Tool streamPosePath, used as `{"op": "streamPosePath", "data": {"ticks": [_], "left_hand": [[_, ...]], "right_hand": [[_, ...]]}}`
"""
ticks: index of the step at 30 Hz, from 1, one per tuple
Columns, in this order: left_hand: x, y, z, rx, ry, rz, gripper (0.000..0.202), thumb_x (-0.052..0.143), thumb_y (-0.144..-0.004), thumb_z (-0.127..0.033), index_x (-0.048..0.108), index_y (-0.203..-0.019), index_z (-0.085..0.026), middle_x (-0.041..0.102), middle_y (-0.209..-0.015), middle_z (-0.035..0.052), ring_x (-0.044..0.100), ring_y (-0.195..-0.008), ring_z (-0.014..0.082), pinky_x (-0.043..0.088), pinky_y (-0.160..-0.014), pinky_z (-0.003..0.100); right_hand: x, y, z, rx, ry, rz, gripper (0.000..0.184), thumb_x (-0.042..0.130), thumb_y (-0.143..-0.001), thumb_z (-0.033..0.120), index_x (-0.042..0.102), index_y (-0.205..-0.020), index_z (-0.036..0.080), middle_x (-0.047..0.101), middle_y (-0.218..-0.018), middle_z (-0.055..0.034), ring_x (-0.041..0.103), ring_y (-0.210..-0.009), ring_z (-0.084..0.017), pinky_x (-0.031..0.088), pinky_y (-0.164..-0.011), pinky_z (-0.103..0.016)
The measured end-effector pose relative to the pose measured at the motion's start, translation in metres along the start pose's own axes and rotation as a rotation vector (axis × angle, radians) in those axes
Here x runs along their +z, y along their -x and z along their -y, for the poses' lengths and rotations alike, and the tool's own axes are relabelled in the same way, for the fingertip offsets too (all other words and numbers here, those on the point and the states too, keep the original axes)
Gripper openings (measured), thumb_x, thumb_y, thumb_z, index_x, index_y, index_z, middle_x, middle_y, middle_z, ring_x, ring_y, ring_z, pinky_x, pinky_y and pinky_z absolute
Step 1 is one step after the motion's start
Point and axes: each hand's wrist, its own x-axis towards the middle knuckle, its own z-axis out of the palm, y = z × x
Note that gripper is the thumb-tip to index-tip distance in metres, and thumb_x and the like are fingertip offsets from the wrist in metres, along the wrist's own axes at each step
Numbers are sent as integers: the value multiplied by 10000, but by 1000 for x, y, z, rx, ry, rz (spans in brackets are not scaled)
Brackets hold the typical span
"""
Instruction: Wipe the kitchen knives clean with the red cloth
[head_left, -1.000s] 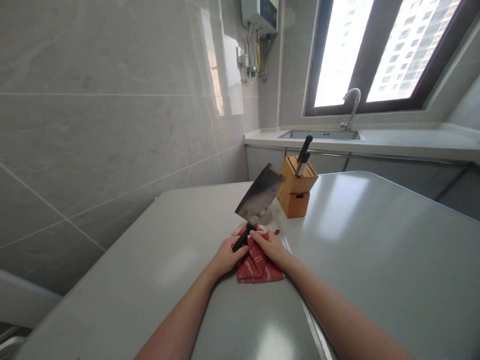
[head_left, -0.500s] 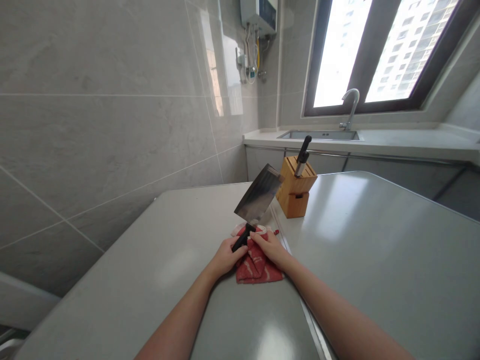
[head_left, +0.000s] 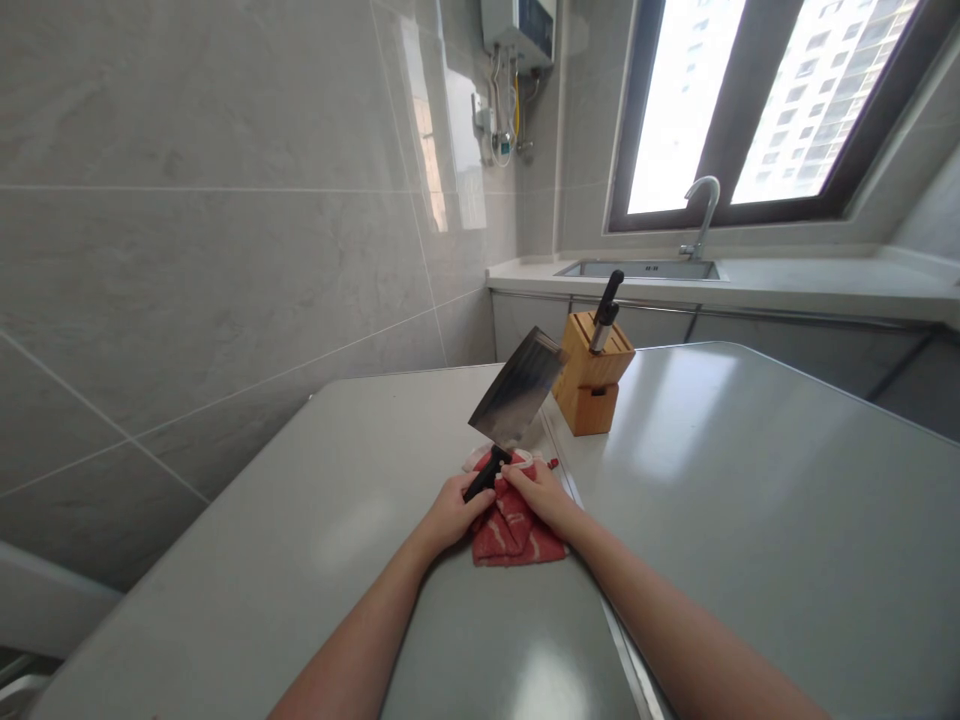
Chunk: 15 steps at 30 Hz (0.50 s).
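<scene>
My left hand point(head_left: 452, 512) is closed round the black handle of a cleaver point(head_left: 516, 390), whose broad steel blade points up and away to the right. My right hand point(head_left: 538, 494) rests on a red and white cloth point(head_left: 513, 532) bunched on the grey table point(head_left: 300, 540), fingers curled on the cloth right beside the cleaver's handle. Both forearms reach in from the bottom edge.
A wooden knife block point(head_left: 592, 377) with one black-handled knife point(head_left: 606, 310) in it stands just beyond the cleaver blade. Behind is a counter with a sink point(head_left: 637, 269) and tap point(head_left: 701, 215) under a window. A tiled wall runs along the left.
Almost nothing has moved; the cleaver blade has shifted only slightly and both hands stay in the same place.
</scene>
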Motion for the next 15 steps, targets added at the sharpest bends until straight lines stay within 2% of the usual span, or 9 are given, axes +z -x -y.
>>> {"op": "streamPosePath", "data": {"ticks": [7,15], "left_hand": [[3,3,-9,-64,101,-2,465,410,-837,-556,539,-663,-145,451,-416,-29,358,-335,80,222,-357,204],[4,6,-13,-86,102,-44,666,239,-848,-661,544,-538,-156,458,-375,4,358,-324,89,216,-356,215]], "right_hand": [[-1,4,13,-6,-17,-15,246,515,-818,403,627,-845,186,647,-837,-25,585,-837,-198,432,-838,-330],[1,4,14,-66,-14,83,275,522,-826,416,636,-909,180,679,-903,-45,617,-871,-197,454,-871,-349]]}}
